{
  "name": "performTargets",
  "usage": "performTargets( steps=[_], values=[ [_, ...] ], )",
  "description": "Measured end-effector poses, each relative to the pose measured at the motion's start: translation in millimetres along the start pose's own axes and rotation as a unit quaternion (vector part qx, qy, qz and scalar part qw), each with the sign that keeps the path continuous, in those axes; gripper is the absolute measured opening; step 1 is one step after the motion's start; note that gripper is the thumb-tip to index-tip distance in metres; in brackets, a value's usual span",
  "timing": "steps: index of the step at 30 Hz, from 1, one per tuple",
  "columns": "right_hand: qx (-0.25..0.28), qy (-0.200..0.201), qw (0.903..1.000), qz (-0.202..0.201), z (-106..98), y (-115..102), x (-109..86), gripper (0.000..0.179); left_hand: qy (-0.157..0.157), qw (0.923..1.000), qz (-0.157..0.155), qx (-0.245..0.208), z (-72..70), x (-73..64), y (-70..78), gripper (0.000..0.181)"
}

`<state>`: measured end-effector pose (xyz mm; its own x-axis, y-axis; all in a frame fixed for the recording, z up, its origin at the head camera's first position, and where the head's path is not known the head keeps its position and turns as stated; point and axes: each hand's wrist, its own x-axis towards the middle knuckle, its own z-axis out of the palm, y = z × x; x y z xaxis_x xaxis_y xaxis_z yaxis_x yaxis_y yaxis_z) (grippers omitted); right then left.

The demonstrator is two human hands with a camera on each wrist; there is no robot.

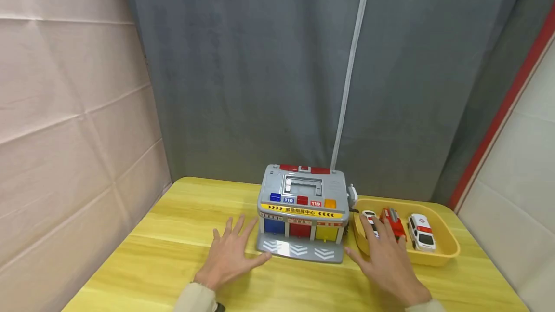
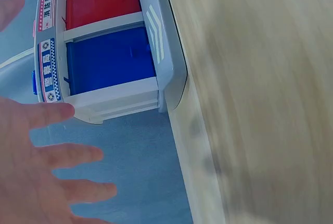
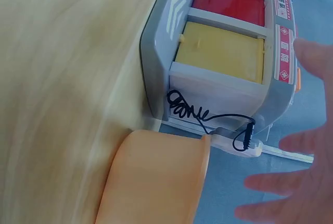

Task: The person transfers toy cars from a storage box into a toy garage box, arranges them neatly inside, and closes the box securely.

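Note:
A grey toy garage [image 1: 303, 211] stands on the table, with a blue door [image 2: 112, 60], a red door [image 3: 229, 8] and a yellow door [image 3: 218, 52] along its front. To its left my left hand [image 1: 231, 254] is spread, fingers apart and holding nothing. My right hand [image 1: 388, 266] is spread too, on the other side, overlapping the near left part of a yellow tray [image 1: 451, 249] in the head view. Inside the tray lie a red toy fire truck [image 1: 395, 225], a white toy ambulance [image 1: 421, 232] and a white-and-black toy car [image 1: 370, 215], partly hidden by my fingers.
A black coiled cord [image 3: 187, 109] hangs at the garage's right side, beside a small white handset [image 3: 237, 145]. Behind the wooden table [image 1: 173, 235] hangs a grey curtain [image 1: 260, 71]. Pale cloth walls [image 1: 65, 134] close off both sides.

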<state>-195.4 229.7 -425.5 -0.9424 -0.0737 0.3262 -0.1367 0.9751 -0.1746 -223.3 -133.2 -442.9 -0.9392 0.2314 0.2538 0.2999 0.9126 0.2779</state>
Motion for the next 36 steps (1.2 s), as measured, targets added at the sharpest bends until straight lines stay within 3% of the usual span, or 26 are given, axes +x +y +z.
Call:
performTargets(
  steps=[4,11,16,24,29,36],
  values=[
    [0.042,0.009,0.9988,-0.026,-1.9,-0.1,3.6,0.080,0.009,0.9997,0.006,-0.021,1.0,2.0,-0.2,0.089],
    [0.101,0.024,0.9919,-0.074,-5.0,-2.0,10.0,0.075,0.012,0.9948,0.016,-0.100,10.0,6.4,-6.4,0.078],
    [0.105,0.035,0.9894,-0.093,-5.0,-3.7,13.6,0.074,0.012,0.9906,0.003,-0.136,14.0,6.6,-11.2,0.076],
    [0.102,0.079,0.9839,-0.123,-5.2,-7.4,22.9,0.070,0.022,0.9825,-0.016,-0.184,8.8,16.3,-10.9,0.074],
    [0.106,0.088,0.9809,-0.138,-4.0,-11.6,32.1,0.066,0.036,0.9804,-0.004,-0.194,5.4,26.7,-6.7,0.073],
    [0.118,0.093,0.9769,-0.152,-1.9,-19.6,42.8,0.062,0.085,0.9750,0.027,-0.203,1.2,40.6,2.6,0.066]
  ],
)
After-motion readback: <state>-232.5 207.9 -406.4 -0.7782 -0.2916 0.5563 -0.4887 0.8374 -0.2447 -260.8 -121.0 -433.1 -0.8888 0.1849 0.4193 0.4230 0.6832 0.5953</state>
